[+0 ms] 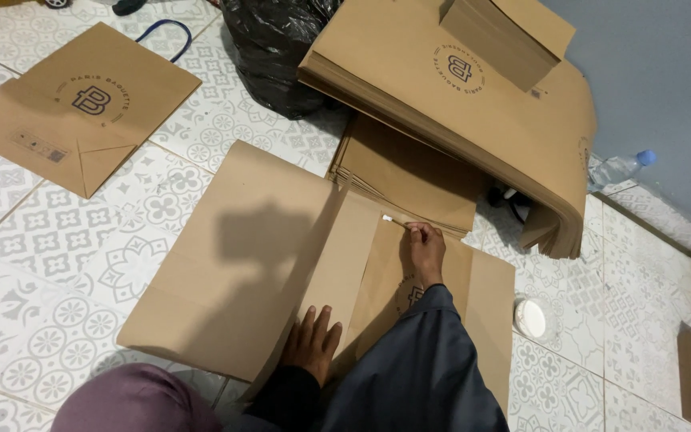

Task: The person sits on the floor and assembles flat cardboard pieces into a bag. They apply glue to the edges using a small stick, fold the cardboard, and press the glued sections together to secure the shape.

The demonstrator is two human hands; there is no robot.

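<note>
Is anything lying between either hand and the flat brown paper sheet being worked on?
Nothing visible does. The left hand rests flat on the flat brown paper sheet, and the right hand holds a small white-tipped applicator against its folded flap. The small round white lid sits off to the side on the tiled floor.

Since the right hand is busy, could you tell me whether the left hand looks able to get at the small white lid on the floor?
Probably not easily: the left hand presses the brown paper sheet, and the right arm lies between it and the white lid.
</note>
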